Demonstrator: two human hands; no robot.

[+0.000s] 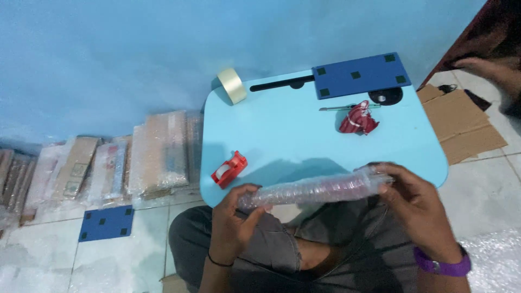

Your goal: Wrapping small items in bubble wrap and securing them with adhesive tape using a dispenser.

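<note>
A long roll wrapped in clear bubble wrap point(315, 189) is held level above my lap, at the near edge of a light blue lap table point(304, 135). My left hand point(233, 217) grips its left end. My right hand point(415, 198), with a purple band on the wrist, grips its right end. On the table lie a small red tape dispenser point(229, 169), a red and white crumpled item point(358, 120), a thin green-handled cutter point(347, 108), a dark blue board point(361, 75) and a roll of pale tape point(232, 85) at the far left corner.
Bubble-wrapped flat parcels point(157, 154) lean in a row by the blue wall on the left. Another dark blue board point(107, 222) lies on the tiled floor. Flattened cardboard point(461, 122) lies at the right. Another person's hand point(485, 68) shows at the top right.
</note>
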